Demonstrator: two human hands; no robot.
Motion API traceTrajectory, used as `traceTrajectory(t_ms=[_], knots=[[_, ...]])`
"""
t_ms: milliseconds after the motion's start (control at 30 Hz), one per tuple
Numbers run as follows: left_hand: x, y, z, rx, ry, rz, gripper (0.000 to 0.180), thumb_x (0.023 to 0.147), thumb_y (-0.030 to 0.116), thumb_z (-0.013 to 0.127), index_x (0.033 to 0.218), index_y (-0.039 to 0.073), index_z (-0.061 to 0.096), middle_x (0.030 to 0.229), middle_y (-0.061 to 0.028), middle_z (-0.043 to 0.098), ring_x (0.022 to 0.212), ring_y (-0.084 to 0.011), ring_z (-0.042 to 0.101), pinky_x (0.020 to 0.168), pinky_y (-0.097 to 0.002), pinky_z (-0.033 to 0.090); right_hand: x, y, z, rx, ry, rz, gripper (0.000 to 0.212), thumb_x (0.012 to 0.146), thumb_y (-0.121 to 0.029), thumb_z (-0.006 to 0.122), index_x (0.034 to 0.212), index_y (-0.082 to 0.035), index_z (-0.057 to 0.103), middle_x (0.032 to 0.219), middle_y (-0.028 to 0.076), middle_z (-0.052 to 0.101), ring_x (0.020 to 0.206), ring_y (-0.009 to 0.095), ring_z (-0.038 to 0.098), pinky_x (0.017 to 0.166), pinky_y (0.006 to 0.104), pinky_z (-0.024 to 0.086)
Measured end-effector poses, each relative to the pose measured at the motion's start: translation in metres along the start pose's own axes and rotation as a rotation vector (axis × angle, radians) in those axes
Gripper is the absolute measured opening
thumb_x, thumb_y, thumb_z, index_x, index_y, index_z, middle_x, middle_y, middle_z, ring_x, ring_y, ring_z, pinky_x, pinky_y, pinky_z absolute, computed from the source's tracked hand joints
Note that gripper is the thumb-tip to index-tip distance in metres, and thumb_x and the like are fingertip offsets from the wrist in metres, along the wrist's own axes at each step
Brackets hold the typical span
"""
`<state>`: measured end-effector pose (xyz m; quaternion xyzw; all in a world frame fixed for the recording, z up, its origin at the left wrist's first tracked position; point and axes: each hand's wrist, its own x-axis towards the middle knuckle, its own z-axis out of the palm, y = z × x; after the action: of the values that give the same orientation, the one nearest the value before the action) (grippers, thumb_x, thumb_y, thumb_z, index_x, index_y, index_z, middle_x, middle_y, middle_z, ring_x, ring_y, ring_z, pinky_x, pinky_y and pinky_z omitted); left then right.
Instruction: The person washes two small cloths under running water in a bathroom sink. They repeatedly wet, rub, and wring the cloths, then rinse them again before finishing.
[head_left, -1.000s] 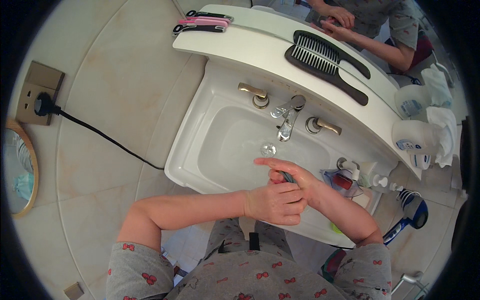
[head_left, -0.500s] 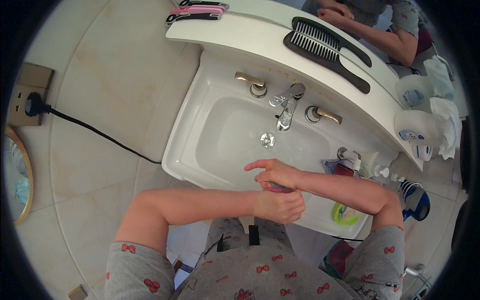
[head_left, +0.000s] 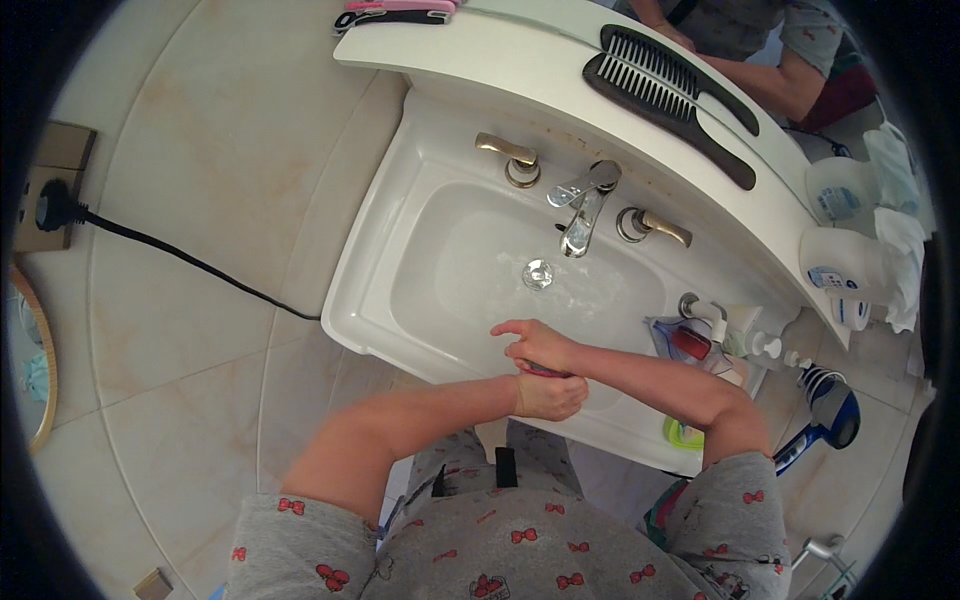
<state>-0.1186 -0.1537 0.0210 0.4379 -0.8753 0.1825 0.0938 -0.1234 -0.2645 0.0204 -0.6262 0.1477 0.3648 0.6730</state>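
Note:
Both my hands meet over the front rim of the white sink [head_left: 375, 345]. My left hand [head_left: 553, 398] is closed in a fist, with the back of the hand up. Just above and touching it is my right hand [head_left: 538, 345], index finger stretched out to the left and the other fingers curled. Between them shows a thin strip of a small pink-and-dark thing [head_left: 545, 370]; the hands cover most of it, so its kind cannot be told. Behind them are the metal drain [head_left: 537, 274] and the chrome faucet [head_left: 582, 225]. I cannot make out water running from the spout.
Two handles, left [head_left: 508, 150] and right [head_left: 655, 227], flank the faucet. A black comb [head_left: 670, 120] lies on the white shelf [head_left: 500, 65] before the mirror. Bottles [head_left: 765, 345] and a green dish [head_left: 683, 433] sit at the sink's right. A black cord [head_left: 190, 257] runs from the wall socket.
My left fist has shifted slightly up and to the left, pressing closer beneath the right hand. Less of the pink-and-dark thing shows. The head view has shifted a little.

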Motion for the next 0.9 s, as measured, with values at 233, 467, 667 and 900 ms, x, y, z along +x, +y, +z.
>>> traceTrajectory(t_ms=[233, 467, 667, 900], knots=[[-0.004, 0.020, 0.023, -0.038, 0.016, -0.025, 0.015, 0.069, 0.024, 0.063, 0.077, 0.012, 0.068, 0.086, -0.0029, 0.064, 0.086, -0.0209, 0.061, 0.082, -0.0314, 0.045, 0.009, 0.014, 0.004, -0.004, -0.025, 0.024, 0.054, 0.080, -0.005, 0.055, 0.133, 0.002, 0.054, 0.060, 0.006, 0.057, 0.051, 0.015, 0.053, 0.052, 0.0319, 0.047], [-0.005, 0.034, 0.032, -0.055, 0.027, -0.093, 0.017, 0.068, 0.023, 0.064, 0.078, 0.011, 0.069, 0.088, -0.0030, 0.066, 0.087, -0.0198, 0.061, 0.083, -0.0309, 0.046, 0.011, 0.020, 0.008, -0.025, -0.040, 0.063, 0.053, 0.079, -0.005, 0.055, 0.132, 0.001, 0.055, 0.060, 0.005, 0.057, 0.052, 0.014, 0.054, 0.053, 0.0306, 0.047], [-0.014, 0.024, 0.040, -0.478, -0.095, -0.136, 0.007, 0.073, 0.021, 0.062, 0.072, 0.014, 0.060, 0.077, -0.0002, 0.056, 0.080, -0.0179, 0.058, 0.075, -0.0341, 0.045, 0.072, 0.080, -0.009, -0.055, 0.241, 0.020, 0.043, 0.082, -0.010, 0.061, 0.124, -0.001, 0.058, 0.074, 0.010, 0.065, 0.064, 0.022, 0.064, 0.064, 0.0356, 0.053], [-0.054, -0.020, -0.030, -0.484, 0.118, -0.846, 0.012, 0.068, 0.014, 0.068, 0.074, 0.014, 0.058, 0.080, -0.0015, 0.057, 0.080, -0.0216, 0.059, 0.074, -0.0362, 0.045, 0.076, 0.079, -0.046, -0.993, 0.763, -0.030, 0.036, 0.083, -0.009, 0.061, 0.119, -0.007, 0.055, 0.125, 0.012, 0.051, 0.109, 0.032, 0.061, 0.083, 0.0453, 0.055]])
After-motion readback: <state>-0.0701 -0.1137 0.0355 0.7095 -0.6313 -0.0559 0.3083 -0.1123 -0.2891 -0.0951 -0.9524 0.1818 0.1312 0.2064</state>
